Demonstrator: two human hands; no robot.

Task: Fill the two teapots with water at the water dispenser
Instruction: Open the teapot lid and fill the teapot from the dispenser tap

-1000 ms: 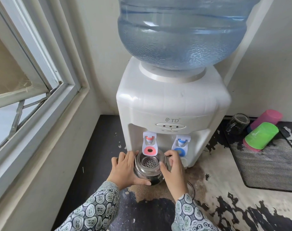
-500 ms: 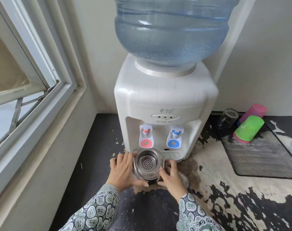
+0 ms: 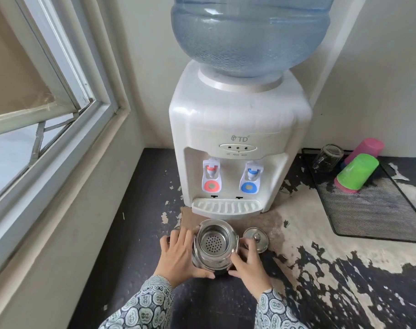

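A steel teapot (image 3: 214, 243), lid off, shows its perforated strainer from above. It sits in front of the white water dispenser (image 3: 238, 129), clear of the drip tray (image 3: 226, 207). My left hand (image 3: 181, 255) wraps its left side and my right hand (image 3: 249, 264) holds its right side. Its steel lid (image 3: 255, 236) lies on the counter just to the right. The red tap (image 3: 211, 178) and the blue tap (image 3: 249, 180) stand above the tray. Only one teapot is in view.
A large blue water bottle (image 3: 249, 34) tops the dispenser. At the right, a black mesh mat (image 3: 373, 214) carries a glass mug (image 3: 328, 157), a green cup (image 3: 356, 173) and a pink cup (image 3: 366, 149). A window frame (image 3: 60, 143) runs along the left wall.
Both hands have drawn the teapot back from under the red tap, toward me, past the drip tray. The lid has come into full view on the right.
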